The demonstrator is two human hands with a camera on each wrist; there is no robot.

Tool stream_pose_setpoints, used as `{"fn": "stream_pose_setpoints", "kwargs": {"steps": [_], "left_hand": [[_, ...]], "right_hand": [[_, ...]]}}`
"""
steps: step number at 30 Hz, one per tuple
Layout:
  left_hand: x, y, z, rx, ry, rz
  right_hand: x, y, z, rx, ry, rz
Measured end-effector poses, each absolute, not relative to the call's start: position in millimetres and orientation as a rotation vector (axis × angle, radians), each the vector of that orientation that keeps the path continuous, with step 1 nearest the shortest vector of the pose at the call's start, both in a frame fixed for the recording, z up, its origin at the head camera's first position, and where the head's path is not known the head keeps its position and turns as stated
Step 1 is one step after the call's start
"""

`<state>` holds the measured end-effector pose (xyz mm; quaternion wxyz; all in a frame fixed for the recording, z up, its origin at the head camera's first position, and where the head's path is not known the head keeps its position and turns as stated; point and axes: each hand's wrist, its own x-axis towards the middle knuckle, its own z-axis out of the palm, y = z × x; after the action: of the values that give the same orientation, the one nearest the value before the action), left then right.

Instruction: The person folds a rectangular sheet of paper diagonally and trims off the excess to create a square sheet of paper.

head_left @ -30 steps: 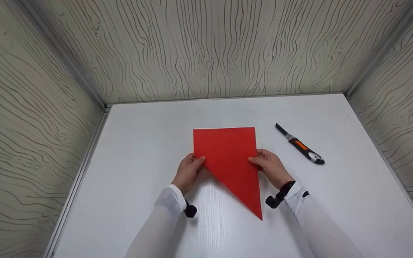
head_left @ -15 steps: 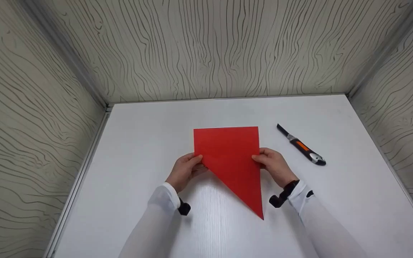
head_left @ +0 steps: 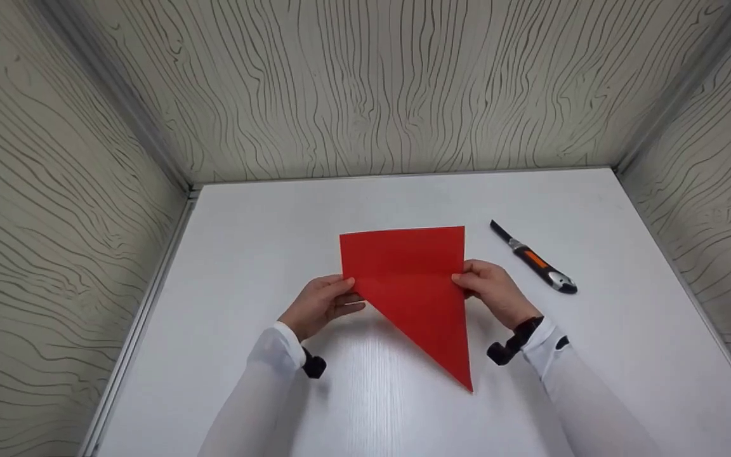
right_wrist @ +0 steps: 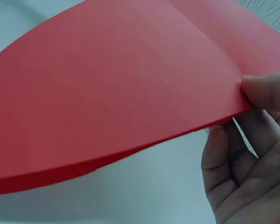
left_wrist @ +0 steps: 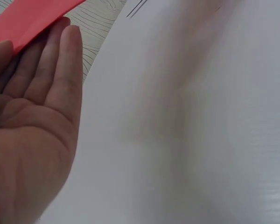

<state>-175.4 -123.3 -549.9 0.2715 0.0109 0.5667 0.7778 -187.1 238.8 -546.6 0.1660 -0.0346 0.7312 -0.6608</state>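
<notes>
A piece of red paper is held up between both hands, straight along its far edge and slanting to a point at the near right. Its left edge is pinched by my left hand, thumb on top and fingers beneath. My right hand pinches the right edge the same way. In the left wrist view the left hand's fingers lie fairly straight under the paper. From the right wrist, a faint crease crosses the paper, and a second layer shows along its lower edge beside the right thumb.
A utility knife with a black and orange handle lies on the white table, right of the paper, its dark blade toward the back. Wood-patterned panels stand behind the table and along both sides.
My hands have moved slightly apart, the left one leftward and the right one rightward. The paper looks wider, and its upper right corner and lower tip have shifted right. The knife stays put.
</notes>
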Motion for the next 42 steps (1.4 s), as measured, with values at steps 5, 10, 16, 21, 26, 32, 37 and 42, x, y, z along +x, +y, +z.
{"fn": "stream_pose_setpoints", "kwargs": {"steps": [5,10,16,21,26,32,37,42], "left_hand": [[-175.2,-126.4,-545.2,0.082,1.581,2.068],[-174.8,-126.5,-539.8,0.137,1.646,2.032],[-175.0,-126.2,-534.1,0.172,1.654,2.021],[-174.9,-126.1,-533.0,0.165,1.624,2.041],[-173.3,-126.4,-533.2,0.162,1.603,2.062],[-173.2,-124.3,-535.2,0.170,1.640,2.075],[-172.9,-124.6,-536.3,0.168,1.626,2.087],[-173.4,-125.4,-537.9,0.179,1.630,2.100]], "right_hand": [[-186.5,239.9,-537.5,-0.163,2.143,-1.855],[-185.6,240.6,-533.9,-0.139,2.152,-1.882],[-182.8,242.0,-532.5,-0.129,2.127,-1.917],[-180.5,241.8,-533.1,-0.140,2.075,-1.969],[-179.0,241.2,-532.3,-0.138,2.045,-1.997],[-178.0,240.6,-531.4,-0.123,2.037,-2.020],[-177.6,240.7,-531.3,-0.139,2.047,-2.010],[-178.1,239.7,-531.9,-0.161,2.051,-2.013]]}}
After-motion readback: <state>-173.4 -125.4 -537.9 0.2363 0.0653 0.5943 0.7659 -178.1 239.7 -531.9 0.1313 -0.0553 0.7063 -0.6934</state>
